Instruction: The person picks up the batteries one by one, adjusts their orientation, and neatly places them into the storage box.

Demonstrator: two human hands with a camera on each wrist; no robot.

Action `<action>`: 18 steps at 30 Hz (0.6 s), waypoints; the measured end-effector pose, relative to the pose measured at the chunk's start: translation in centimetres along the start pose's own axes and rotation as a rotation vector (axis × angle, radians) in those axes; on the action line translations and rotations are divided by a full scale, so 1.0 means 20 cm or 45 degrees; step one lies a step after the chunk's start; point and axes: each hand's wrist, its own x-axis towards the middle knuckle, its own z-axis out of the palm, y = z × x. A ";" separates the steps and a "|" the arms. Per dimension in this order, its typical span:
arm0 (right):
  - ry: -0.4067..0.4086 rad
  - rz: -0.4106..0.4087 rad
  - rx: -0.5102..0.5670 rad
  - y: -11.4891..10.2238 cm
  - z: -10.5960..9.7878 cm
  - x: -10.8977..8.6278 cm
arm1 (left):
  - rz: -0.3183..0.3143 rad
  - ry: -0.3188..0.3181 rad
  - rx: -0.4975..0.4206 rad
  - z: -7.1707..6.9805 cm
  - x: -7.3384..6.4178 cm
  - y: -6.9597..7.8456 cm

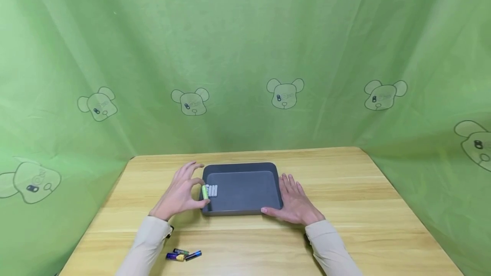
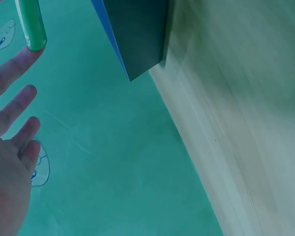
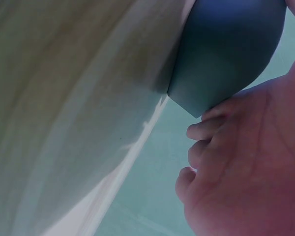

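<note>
Left hand (image 1: 174,197): fingers pinch green battery (image 1: 205,192) by ends, at 9 o'clock rim of tray (image 1: 245,191); loose batteries (image 1: 180,257) on counter (image 1: 238,242), hand's 6 o'clock. White batteries (image 1: 212,191) inside tray, 9 o'clock side. Right hand (image 1: 294,205) touches tray at 4 o'clock, fingers spread.

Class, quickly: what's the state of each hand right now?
Left hand: holding a green battery between thumb and finger.
Right hand: open, touching the dark tray.

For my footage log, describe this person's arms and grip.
The left sleeve and right sleeve are pale beige, reaching the wrists. Something dark, perhaps a strap, shows at each wrist. The left grip and right grip wear no gloves.
</note>
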 end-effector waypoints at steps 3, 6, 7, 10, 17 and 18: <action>-0.003 0.000 -0.003 0.00 0.00 0.00 | 0.015 -0.024 -0.001 0.03 0.04 -0.02; -0.002 -0.002 -0.003 0.01 0.00 0.00 | 0.004 -0.069 -0.020 0.05 0.08 -0.02; 0.000 -0.002 -0.003 0.01 0.00 0.00 | 0.004 -0.079 -0.024 0.06 0.10 -0.02; 0.003 -0.001 -0.001 0.01 0.00 0.00 | 0.010 -0.110 -0.025 0.08 0.13 -0.03; -0.004 0.001 0.009 0.00 0.00 0.00 | 0.053 -0.183 0.024 0.15 0.17 -0.06; -0.004 0.002 0.011 0.00 0.00 0.00 | 0.057 -0.195 0.033 0.16 0.18 -0.06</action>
